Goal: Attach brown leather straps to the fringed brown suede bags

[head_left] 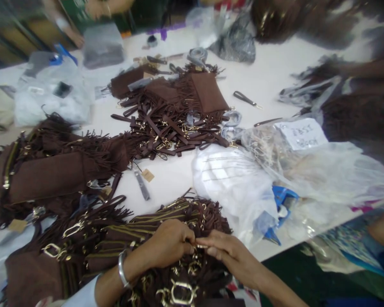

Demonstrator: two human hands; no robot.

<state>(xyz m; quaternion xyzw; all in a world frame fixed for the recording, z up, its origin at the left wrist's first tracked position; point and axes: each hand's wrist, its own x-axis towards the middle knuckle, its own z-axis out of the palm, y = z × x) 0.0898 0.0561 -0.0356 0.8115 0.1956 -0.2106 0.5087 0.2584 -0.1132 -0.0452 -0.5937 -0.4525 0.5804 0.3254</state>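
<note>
My left hand (174,241), with a silver bangle on the wrist, is closed in a pinch above a pile of brown fringed bags (192,213). My right hand (224,253) meets it from the other side, thumb and fingers pinched together. A small gold-coloured metal fitting (201,245) shows between the fingertips; its exact kind is hard to make out. Below the hands lie more gold-coloured clasps (195,266) and an oval gold-coloured link (182,293). Gold-coloured zips (137,226) run along the bags beside my left forearm.
Brown wrist straps (166,132) lie heaped mid-table, near a flat fringed pouch (208,91). A stack of brown bags (51,177) stands left. White plastic bags (233,179) and a blue tape dispenser (280,209) are at right. Other people's hands (105,6) show at the far edge.
</note>
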